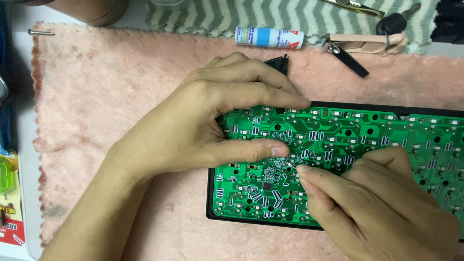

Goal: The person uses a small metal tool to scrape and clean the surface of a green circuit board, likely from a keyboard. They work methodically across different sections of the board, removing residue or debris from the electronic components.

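A green circuit board (338,140) lies in a black frame (210,203) on a pink fluffy mat (106,96). My left hand (212,121) rests on the board's left end, index finger stretched along the top edge and thumb pressing near the middle. My right hand (377,203) comes in from the lower right, thumb and forefinger pinched together at a tiny pale part (291,165) right beside the left thumb tip. What the pinch holds is too small to make out.
A small white and blue tube (268,37) lies at the mat's far edge, with a black plastic piece (279,63) below it. A beige tool (367,44) and a key (396,21) sit at the back right. A screw (40,33) lies at the far left.
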